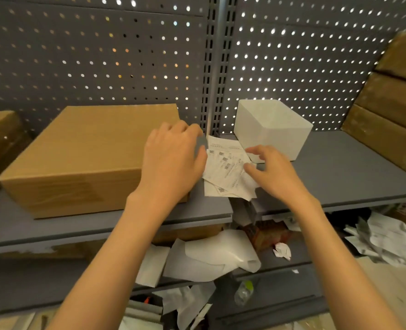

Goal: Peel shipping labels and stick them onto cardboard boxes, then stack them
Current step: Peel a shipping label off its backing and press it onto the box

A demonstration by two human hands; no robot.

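Both forearms are stretched forward over the grey metal shelf [340, 167]. The left hand [171, 160] is held back-up beside the right end of the large brown cardboard box [78, 156], fingers loosely curled; whether its hidden fingertips touch the loose pile of white printed shipping labels [225, 170] cannot be told. The right hand [273, 170] is laid at the pile's right edge, fingers spread and bent, fingertips on the paper. The pile is placed near the shelf's front edge, between the box and a white open-topped container [271, 127]. Print on the labels is blurred.
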